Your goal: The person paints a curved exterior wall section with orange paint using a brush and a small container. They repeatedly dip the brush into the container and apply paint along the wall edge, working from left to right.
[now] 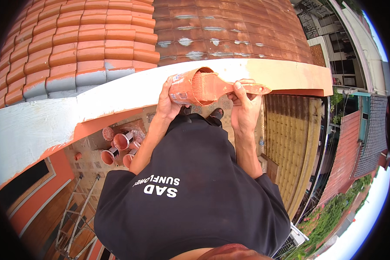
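Observation:
My left hand grips an orange-smeared paint pot, tilted with its mouth towards the right. My right hand holds a flat paintbrush by its handle; the brush is coated in orange paint, and its bristles lie at the pot's mouth. Behind both hands runs a concrete roof-edge beam, white to the left and middle and peach-orange towards its right end. How deep the bristles sit in the pot I cannot tell.
Roof tiles lie beyond the beam, with a rusty, patched stretch on the right. Several paint buckets stand on the tiled floor below. A metal scaffold frame is at lower left, a corrugated roof at right.

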`<act>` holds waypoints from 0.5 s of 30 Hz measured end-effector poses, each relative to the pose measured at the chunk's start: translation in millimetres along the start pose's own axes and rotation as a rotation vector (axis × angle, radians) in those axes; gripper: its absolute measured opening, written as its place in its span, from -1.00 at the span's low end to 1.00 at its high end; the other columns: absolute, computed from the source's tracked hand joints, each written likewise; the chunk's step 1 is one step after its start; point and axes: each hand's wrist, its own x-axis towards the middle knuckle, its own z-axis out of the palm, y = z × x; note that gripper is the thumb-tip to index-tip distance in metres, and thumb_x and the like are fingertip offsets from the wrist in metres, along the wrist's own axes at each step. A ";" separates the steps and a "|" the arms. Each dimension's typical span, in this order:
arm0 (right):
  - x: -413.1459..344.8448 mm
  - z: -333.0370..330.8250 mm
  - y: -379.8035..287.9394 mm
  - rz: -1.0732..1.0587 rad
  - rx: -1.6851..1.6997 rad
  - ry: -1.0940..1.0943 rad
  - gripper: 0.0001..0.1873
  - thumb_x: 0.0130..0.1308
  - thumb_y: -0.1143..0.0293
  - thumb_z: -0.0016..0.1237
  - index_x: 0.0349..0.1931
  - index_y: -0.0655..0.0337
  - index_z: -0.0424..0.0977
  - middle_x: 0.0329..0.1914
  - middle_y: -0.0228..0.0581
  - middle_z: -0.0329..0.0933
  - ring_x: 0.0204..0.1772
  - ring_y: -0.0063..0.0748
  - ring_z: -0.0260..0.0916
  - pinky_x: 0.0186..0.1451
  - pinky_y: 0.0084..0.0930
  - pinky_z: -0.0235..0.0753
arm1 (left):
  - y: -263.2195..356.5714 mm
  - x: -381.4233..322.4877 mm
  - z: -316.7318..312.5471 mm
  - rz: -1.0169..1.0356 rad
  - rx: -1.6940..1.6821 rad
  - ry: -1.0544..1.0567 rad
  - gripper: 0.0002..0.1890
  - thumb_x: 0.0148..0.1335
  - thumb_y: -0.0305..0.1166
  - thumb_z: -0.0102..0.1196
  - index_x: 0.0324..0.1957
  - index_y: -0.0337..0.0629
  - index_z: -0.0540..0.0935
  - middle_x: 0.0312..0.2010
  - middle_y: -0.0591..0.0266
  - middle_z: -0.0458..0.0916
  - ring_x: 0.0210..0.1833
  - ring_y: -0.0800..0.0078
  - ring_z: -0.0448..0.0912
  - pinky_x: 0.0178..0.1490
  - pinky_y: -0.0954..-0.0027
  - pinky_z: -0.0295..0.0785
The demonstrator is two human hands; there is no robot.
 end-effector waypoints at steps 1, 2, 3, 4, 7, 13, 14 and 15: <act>1.8 -9.7 -0.6 0.008 0.045 0.054 -0.88 0.42 0.52 0.21 -0.10 0.23 0.57 -0.19 -0.33 0.63 -0.21 -0.48 0.55 -0.13 -0.46 0.52 | 0.9 -0.8 -2.2 0.006 -0.035 -0.001 -0.43 0.53 0.20 -0.07 0.21 -0.08 0.54 -0.12 0.20 0.75 -0.22 0.36 0.76 -0.50 0.31 0.61; 4.5 -21.6 -2.8 0.016 0.092 0.107 -0.88 0.43 0.50 0.21 -0.09 0.22 0.57 -0.19 -0.34 0.63 -0.20 -0.47 0.55 -0.12 -0.45 0.53 | 4.6 -2.4 -5.7 -0.045 -0.034 -0.010 -0.38 0.52 0.24 -0.11 0.24 -0.09 0.55 -0.08 0.19 0.74 -0.21 0.35 0.76 -0.50 0.32 0.59; 9.0 -33.7 -4.2 0.009 0.154 0.122 -0.88 0.44 0.49 0.20 -0.08 0.20 0.57 -0.19 -0.34 0.63 -0.19 -0.46 0.56 -0.12 -0.45 0.53 | 5.9 -3.2 -7.0 -0.042 -0.065 -0.030 -0.37 0.52 0.25 -0.12 0.24 -0.09 0.55 -0.08 0.19 0.74 -0.22 0.35 0.76 -0.50 0.32 0.59; 14.2 -47.3 -5.7 0.028 0.154 0.203 -0.85 0.49 0.40 0.17 -0.03 0.19 0.54 -0.17 -0.35 0.64 -0.15 -0.42 0.59 -0.04 -0.39 0.54 | 7.3 -4.2 -8.2 -0.041 -0.090 -0.039 -0.35 0.52 0.25 -0.12 0.25 -0.10 0.55 -0.08 0.19 0.74 -0.23 0.35 0.76 -0.50 0.32 0.58; 28.1 -90.8 -4.5 0.117 0.207 0.346 -0.78 0.54 0.31 0.12 0.04 0.21 0.51 -0.07 -0.28 0.64 -0.03 -0.37 0.59 0.05 -0.29 0.54 | 12.2 -6.0 -11.9 -0.062 -0.167 -0.080 -0.30 0.52 0.28 -0.15 0.31 -0.14 0.53 0.04 0.16 0.71 -0.05 0.32 0.74 -0.32 0.26 0.64; 38.0 -143.9 23.5 0.068 0.020 0.528 -0.62 0.57 0.21 0.12 0.17 0.27 0.42 0.09 -0.18 0.58 0.13 -0.24 0.57 0.20 -0.17 0.57 | 17.1 2.1 -19.8 -0.010 -0.221 -0.069 -0.29 0.56 0.23 -0.16 0.39 -0.18 0.48 0.31 0.12 0.58 0.38 0.23 0.54 0.43 0.03 0.50; 38.0 -147.8 28.8 0.064 -0.011 0.567 -0.61 0.56 0.21 0.13 0.18 0.27 0.41 0.09 -0.19 0.57 0.13 -0.24 0.57 0.19 -0.17 0.57 | 16.8 4.7 -20.5 -0.012 -0.237 -0.057 -0.29 0.57 0.23 -0.16 0.39 -0.18 0.48 0.31 0.13 0.59 0.38 0.24 0.55 0.41 0.04 0.51; 38.3 -151.0 33.9 0.061 -0.039 0.613 -0.60 0.56 0.21 0.14 0.19 0.27 0.39 0.09 -0.19 0.57 0.12 -0.25 0.57 0.19 -0.17 0.58 | 16.0 6.5 -21.1 -0.013 -0.258 -0.084 -0.30 0.57 0.23 -0.18 0.41 -0.15 0.46 0.33 0.11 0.55 0.40 0.19 0.52 0.42 -0.01 0.51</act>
